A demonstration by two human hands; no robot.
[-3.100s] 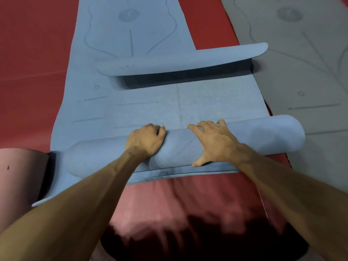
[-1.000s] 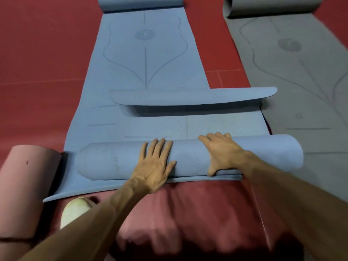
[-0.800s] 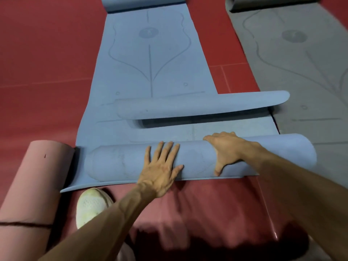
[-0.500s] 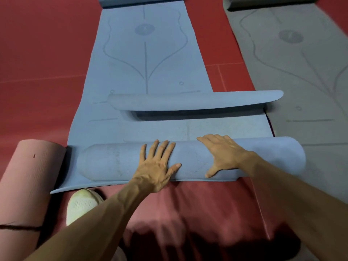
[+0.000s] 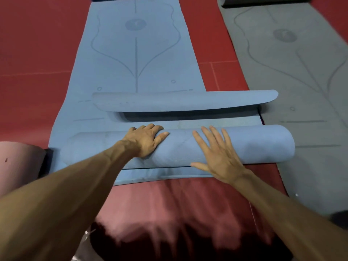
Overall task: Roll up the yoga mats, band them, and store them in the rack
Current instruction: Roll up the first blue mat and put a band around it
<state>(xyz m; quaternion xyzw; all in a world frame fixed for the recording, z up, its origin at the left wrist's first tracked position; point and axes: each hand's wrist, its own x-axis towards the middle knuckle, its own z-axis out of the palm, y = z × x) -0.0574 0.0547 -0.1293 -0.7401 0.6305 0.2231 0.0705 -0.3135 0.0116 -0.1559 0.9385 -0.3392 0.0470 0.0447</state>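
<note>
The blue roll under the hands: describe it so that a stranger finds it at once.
On the red floor a blue mat lies between a pink roll and a grey mat. The blue roll sits crosswise at its near end. The left hand and right hand rest on it; the blue curl beyond is flatter.

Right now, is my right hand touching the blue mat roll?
Touching. The head view shows the right hand lying flat with straight fingers on top of the blue mat roll, no gap visible.
</note>
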